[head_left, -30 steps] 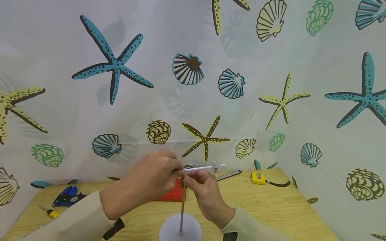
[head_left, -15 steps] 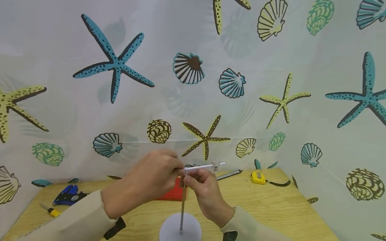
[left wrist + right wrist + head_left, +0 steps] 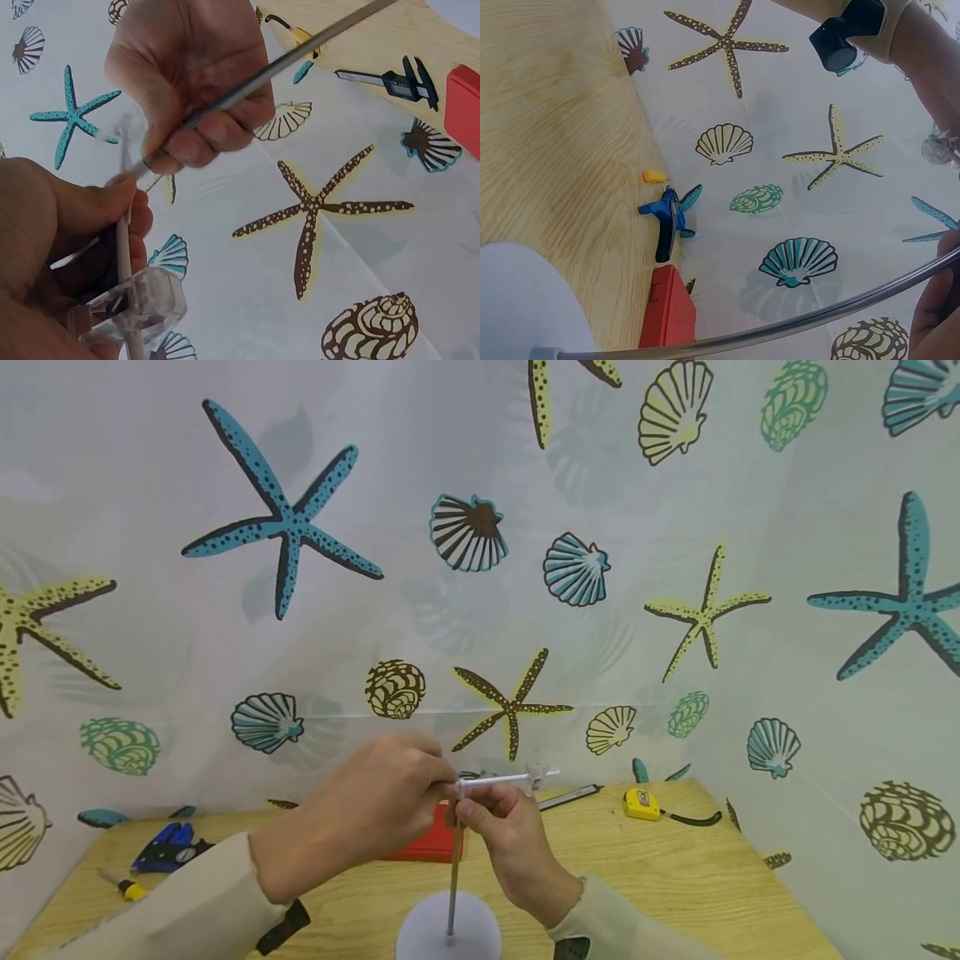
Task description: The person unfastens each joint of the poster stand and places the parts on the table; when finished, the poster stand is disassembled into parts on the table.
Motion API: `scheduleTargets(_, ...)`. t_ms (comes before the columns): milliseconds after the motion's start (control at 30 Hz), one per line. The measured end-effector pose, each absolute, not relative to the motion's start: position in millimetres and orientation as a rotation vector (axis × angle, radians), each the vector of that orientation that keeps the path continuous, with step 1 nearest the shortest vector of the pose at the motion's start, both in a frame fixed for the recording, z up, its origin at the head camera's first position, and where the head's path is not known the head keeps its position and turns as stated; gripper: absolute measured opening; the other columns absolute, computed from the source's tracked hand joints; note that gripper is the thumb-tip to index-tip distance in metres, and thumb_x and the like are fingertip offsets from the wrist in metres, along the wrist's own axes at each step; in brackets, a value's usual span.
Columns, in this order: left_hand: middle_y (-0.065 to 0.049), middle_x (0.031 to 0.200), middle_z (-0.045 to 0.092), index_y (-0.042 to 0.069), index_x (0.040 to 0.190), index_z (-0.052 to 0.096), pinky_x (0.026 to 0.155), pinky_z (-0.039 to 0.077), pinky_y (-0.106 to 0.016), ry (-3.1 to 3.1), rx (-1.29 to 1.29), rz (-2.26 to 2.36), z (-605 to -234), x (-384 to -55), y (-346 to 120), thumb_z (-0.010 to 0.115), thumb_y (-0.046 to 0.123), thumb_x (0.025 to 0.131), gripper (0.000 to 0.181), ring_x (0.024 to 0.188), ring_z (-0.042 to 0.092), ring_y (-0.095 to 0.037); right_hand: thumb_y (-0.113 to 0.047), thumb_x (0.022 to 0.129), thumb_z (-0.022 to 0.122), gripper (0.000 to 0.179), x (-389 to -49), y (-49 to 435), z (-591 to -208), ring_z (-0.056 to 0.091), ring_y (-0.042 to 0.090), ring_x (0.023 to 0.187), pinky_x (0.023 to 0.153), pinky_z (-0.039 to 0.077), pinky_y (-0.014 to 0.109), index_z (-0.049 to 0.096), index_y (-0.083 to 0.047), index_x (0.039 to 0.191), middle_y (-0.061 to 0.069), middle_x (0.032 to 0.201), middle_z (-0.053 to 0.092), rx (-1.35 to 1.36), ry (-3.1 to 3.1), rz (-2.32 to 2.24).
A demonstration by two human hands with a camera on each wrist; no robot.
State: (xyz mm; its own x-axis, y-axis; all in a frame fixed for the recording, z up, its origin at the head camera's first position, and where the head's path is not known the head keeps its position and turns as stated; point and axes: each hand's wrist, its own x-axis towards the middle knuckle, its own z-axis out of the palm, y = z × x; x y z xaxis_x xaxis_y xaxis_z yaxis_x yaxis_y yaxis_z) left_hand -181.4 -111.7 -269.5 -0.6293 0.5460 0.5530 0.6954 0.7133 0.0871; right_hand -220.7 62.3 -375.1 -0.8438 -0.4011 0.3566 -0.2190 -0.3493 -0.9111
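Observation:
A thin metal rod [image 3: 454, 885] rises from a round white base [image 3: 416, 935] on the table. At its top a white crossbar [image 3: 495, 780] reaches to the right and carries a clear plastic clip [image 3: 536, 777] near its end. My left hand [image 3: 386, 793] pinches the crossbar's inner end at the joint with the rod. Just below, the right hand [image 3: 513, 839] holds the rod's upper part, fingers curled round it in the left wrist view. That view also shows another clear clip [image 3: 161, 304] on the bar beside my left fingers. The joint itself is largely covered by fingertips.
Behind the rod lies a red box [image 3: 431, 845]. A digital caliper [image 3: 573, 795] and a yellow tape measure [image 3: 641, 803] are at the back right. Blue-handled pliers [image 3: 167, 850] and a yellow-handled tool [image 3: 132, 890] lie at left. A shell-print curtain [image 3: 480, 610] surrounds the table.

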Motion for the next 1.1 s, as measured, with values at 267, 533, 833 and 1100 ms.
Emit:
scheduleTargets(267,0.004,0.077,0.066,0.009,0.087,0.082,0.062,0.050,-0.016,-2.442,-0.942,-0.457,-269.1,-182.5,-113.9,0.076,-0.001,0.082,0.012,0.071,0.059,-0.005,-0.009,0.099,0.061,0.017,-220.7,63.2,-373.6,0.065,0.005,0.085,0.090,0.051,0.025,0.072,-0.023,0.096,-0.012,0.093,0.067,-0.809,1.757,-2.306)
scheduleTargets(533,0.004,0.074,0.066,0.008,0.086,0.082,0.061,0.050,-0.016,-2.403,-0.942,-0.450,-270.8,-183.2,-111.7,0.073,-0.006,0.080,0.018,0.069,0.061,-0.006,-0.007,0.098,0.062,0.015,-220.7,62.5,-373.4,0.065,0.005,0.083,0.087,0.053,0.023,0.071,-0.019,0.096,-0.011,0.093,0.068,-0.810,1.756,-2.345)
scheduleTargets(833,0.004,0.074,0.065,0.009,0.085,0.082,0.060,0.050,-0.016,-2.336,-0.976,-0.430,-273.8,-185.1,-113.3,0.073,-0.009,0.077,0.022,0.068,0.059,-0.006,-0.007,0.098,0.062,0.015,-221.5,62.4,-374.3,0.065,0.005,0.083,0.089,0.051,0.025,0.070,-0.018,0.096,-0.011,0.090,0.068,-0.818,1.768,-2.329)
scheduleTargets(1100,0.004,0.072,0.060,0.008,0.083,0.080,0.057,0.047,-0.015,-2.301,-0.967,-0.394,-274.0,-183.3,-112.0,0.076,-0.006,0.079,0.015,0.066,0.057,-0.007,-0.007,0.098,0.062,0.015,-220.9,62.6,-375.8,0.066,0.004,0.083,0.086,0.053,0.023,0.069,-0.021,0.097,-0.012,0.090,0.070,-0.854,1.749,-2.358)
